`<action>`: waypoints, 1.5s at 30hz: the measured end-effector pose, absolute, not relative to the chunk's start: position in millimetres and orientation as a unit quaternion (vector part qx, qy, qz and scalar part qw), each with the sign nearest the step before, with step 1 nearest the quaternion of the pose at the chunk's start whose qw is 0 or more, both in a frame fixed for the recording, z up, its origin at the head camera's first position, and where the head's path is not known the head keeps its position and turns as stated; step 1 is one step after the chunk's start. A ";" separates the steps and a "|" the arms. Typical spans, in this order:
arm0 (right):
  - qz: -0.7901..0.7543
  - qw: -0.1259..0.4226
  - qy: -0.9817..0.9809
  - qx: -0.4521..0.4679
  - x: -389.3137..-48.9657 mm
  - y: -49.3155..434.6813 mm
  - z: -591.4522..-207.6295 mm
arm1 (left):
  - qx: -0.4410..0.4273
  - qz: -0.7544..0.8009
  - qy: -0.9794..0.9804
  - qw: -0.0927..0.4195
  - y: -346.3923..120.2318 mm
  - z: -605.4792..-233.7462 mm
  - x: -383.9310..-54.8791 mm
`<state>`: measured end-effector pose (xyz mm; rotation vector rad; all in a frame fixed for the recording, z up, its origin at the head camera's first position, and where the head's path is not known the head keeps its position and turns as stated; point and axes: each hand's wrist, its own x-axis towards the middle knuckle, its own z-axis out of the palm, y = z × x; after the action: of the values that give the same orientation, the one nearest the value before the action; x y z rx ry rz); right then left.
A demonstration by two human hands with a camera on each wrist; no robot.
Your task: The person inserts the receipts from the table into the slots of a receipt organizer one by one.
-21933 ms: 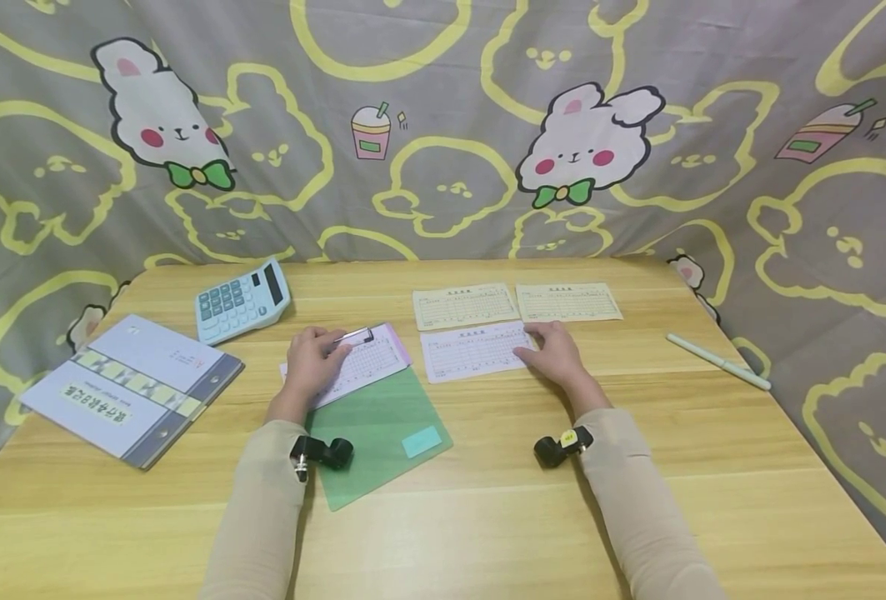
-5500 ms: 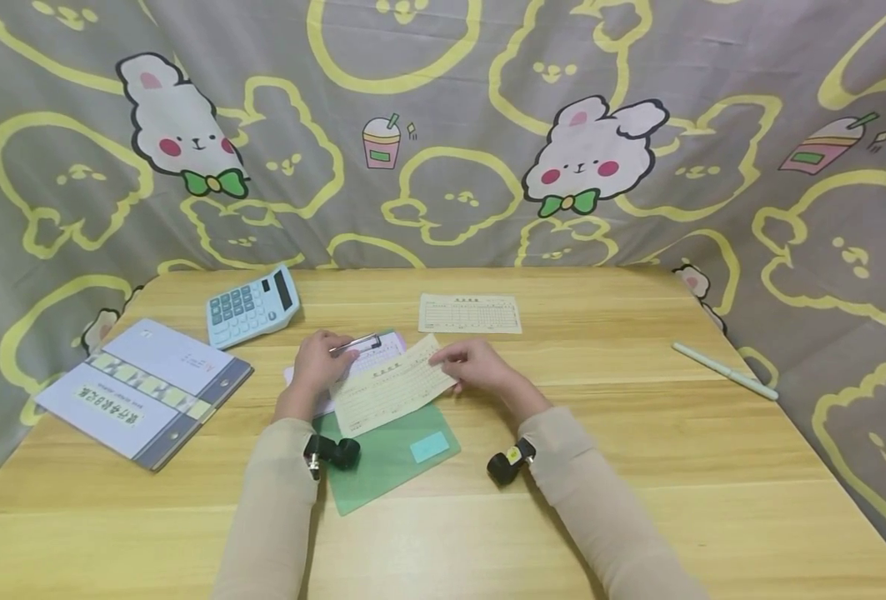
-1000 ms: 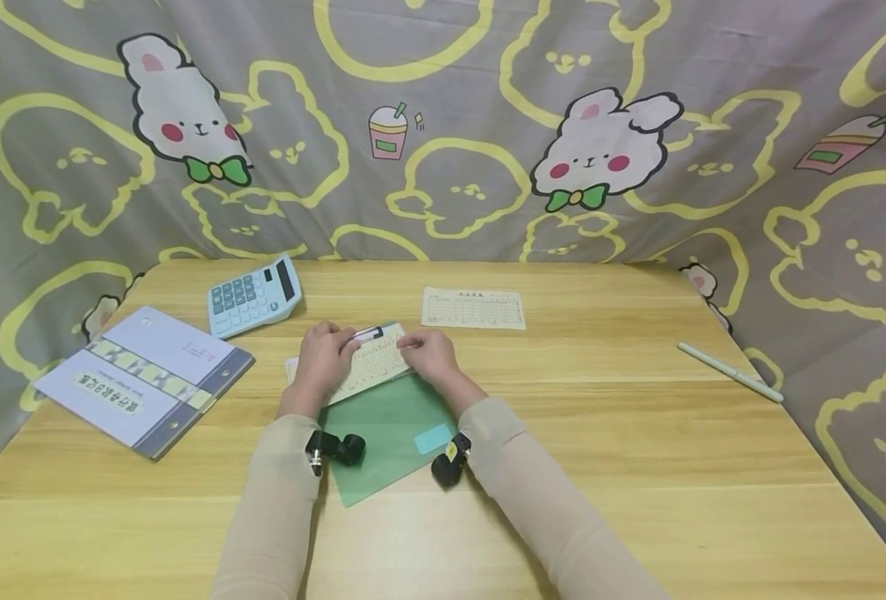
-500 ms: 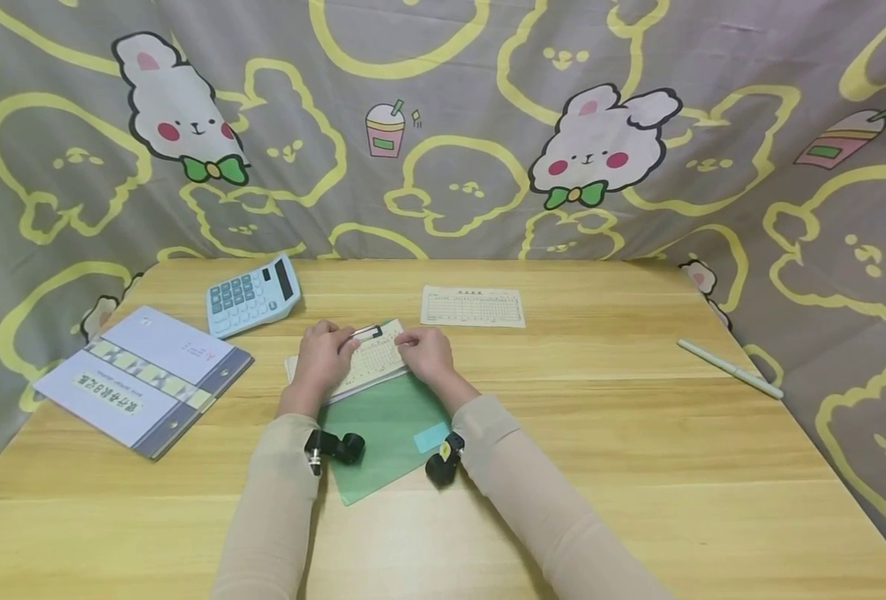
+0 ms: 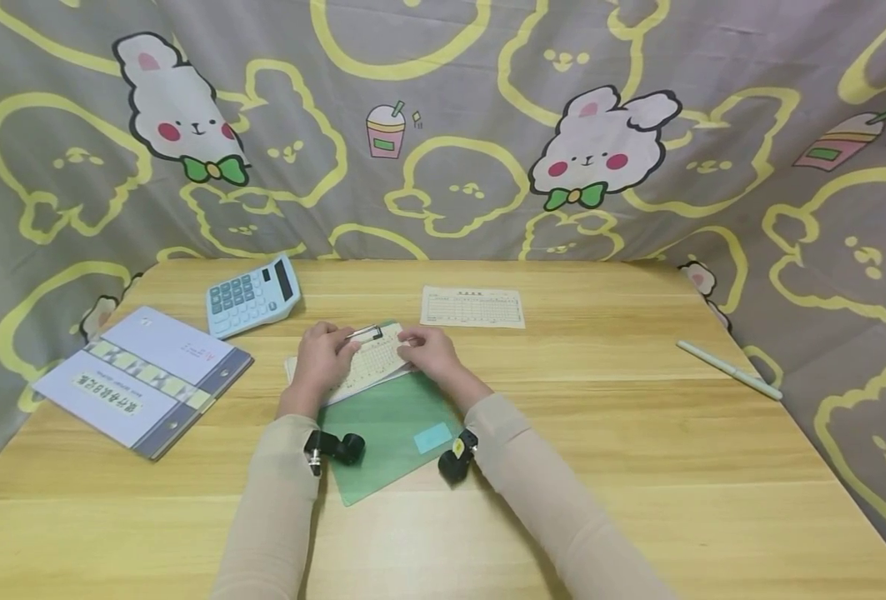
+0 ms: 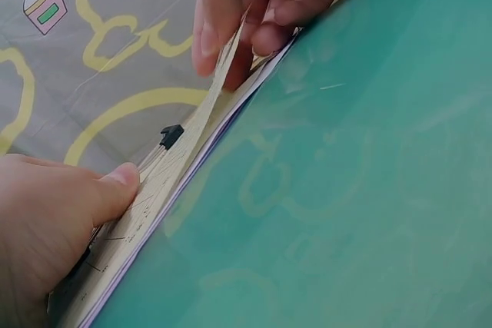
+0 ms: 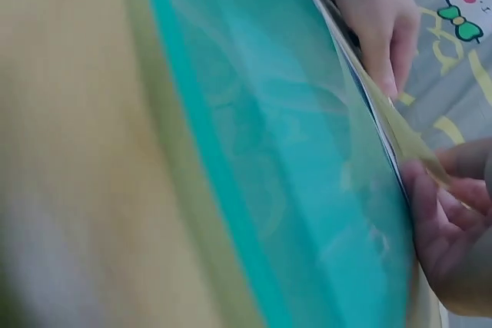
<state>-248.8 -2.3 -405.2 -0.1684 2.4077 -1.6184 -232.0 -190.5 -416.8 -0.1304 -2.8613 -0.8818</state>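
On the table lies a green clip folder [image 5: 386, 450] with a light blue label. Cream forms [image 5: 371, 360] are stacked along its upper part, under a metal clip [image 5: 367, 334]. My left hand [image 5: 321, 360] grips the folder at the clip; in the left wrist view its thumb [image 6: 119, 186] presses beside the clip, and its other fingers are mostly hidden. My right hand [image 5: 429, 354] pinches the right corner of the top form, which bends up from the stack in both wrist views. A lilac sheet edge shows below the cream paper.
Another cream form [image 5: 473, 307] lies behind the folder. A light blue calculator [image 5: 243, 302] stands at the back left, with a lilac account book [image 5: 142, 379] in front of it. A pale green pen [image 5: 729, 370] lies at the right. Patterned curtain surrounds the table.
Earlier, a lilac form and a second cream form lay loose; now cream paper covers the folder's stack. In the last second, my right hand has shifted slightly, still pinching the top form's corner.
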 end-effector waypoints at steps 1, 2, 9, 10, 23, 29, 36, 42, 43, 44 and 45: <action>-0.561 0.127 0.815 -0.062 -249.9 0.6 -404.5 | -0.042 -0.296 -0.951 0.072 -190.9 -417.2 -232.1; -0.566 0.134 0.811 -0.067 -251.2 3.9 -403.5 | -0.041 -0.299 -0.951 0.071 -191.3 -417.6 -232.2; -0.556 0.125 0.818 -0.076 -266.9 35.7 -392.5 | -0.028 -0.326 -0.943 0.066 -193.4 -419.3 -231.4; -0.555 0.119 0.820 -0.072 -269.9 41.0 -389.9 | -0.026 -0.331 -0.941 0.067 -193.5 -419.7 -231.5; -0.482 0.002 0.876 0.030 -308.5 115.6 -382.0 | -0.019 -0.354 -0.932 0.071 -192.8 -422.6 -233.6; -0.444 0.011 0.892 0.082 -312.5 131.8 -392.7 | -0.016 -0.358 -0.931 0.062 -192.0 -421.2 -231.9; -0.398 -0.011 0.908 0.128 -311.0 137.5 -403.8 | -0.018 -0.367 -0.928 0.062 -191.2 -423.3 -232.4; -0.333 -0.017 0.935 0.118 -304.2 137.9 -405.4 | -0.020 -0.363 -0.929 0.067 -192.6 -422.1 -232.1; -0.316 -0.014 0.942 0.115 -303.1 137.2 -405.5 | -0.019 -0.364 -0.929 0.067 -192.8 -421.9 -232.1; -0.301 -0.012 0.947 0.112 -302.2 136.5 -405.6 | -0.019 -0.365 -0.929 0.066 -193.0 -422.0 -232.1; -0.286 -0.012 0.952 0.109 -301.5 135.6 -405.7 | -0.018 -0.367 -0.928 0.062 -193.2 -422.0 -231.9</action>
<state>-301.5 135.6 -405.7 0.3453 3.0149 -0.9042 -231.9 -193.2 -422.0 -0.0530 -2.8051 -1.1086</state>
